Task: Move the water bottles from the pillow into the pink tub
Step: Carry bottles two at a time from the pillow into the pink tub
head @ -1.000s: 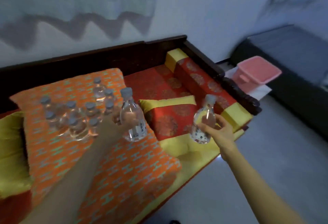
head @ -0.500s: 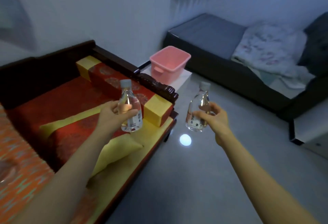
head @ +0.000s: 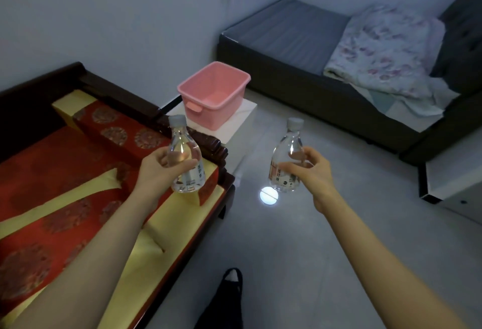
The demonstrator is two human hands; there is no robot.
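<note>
Grip is mid-body on both: your left hand (head: pixel 159 169) wraps the left bottle (head: pixel 185 157), your right hand (head: pixel 311 172) the right bottle (head: pixel 287 161), upright so each lowers base-first into the pink tub (head: pixel 208 82) ahead, both short of it.

Your arms reach up from the lower frame; left hand (head: pixel 156 169) grips the left bottle (head: pixel 189 181), right hand (head: pixel 310 172) the right bottle (head: pixel 282 177).
</note>
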